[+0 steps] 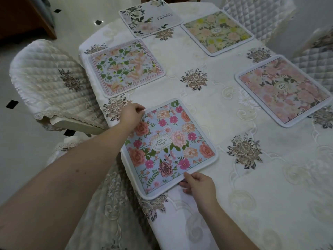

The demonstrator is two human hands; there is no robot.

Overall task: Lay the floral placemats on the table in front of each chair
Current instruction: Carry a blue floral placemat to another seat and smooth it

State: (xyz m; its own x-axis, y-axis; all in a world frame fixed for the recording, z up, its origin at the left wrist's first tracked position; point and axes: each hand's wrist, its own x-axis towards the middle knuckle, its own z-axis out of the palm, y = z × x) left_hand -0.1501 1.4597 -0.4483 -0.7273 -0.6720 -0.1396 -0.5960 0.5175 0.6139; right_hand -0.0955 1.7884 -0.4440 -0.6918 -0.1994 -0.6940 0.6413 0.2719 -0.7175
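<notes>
A person's two bare arms are reaching in from the lower left and bottom of the frame over a table that is wearing a cream tablecloth embroidered with brown flower motifs. The left hand, in the middle left of the frame, is pinching the far left corner of a blue placemat printed with pink and coral flowers, its fingers curling narrowly over the grey border. The right hand, in the lower centre, is gripping the near edge of the same mat, thumb lying on top and fingers tucking underneath. This mat is lying close to the table's left edge, in the centre of the frame. Four other floral mats are lying flat on the cloth, well apart from one another: a peach and green placemat in the upper left, a white placemat with dark leaves at the top centre, a yellow and peach placemat in the upper right, and a pink placemat at the right. A quilted cream chair is sitting beside the table at the left, and more quilted chairs are showing in the upper right corner.
</notes>
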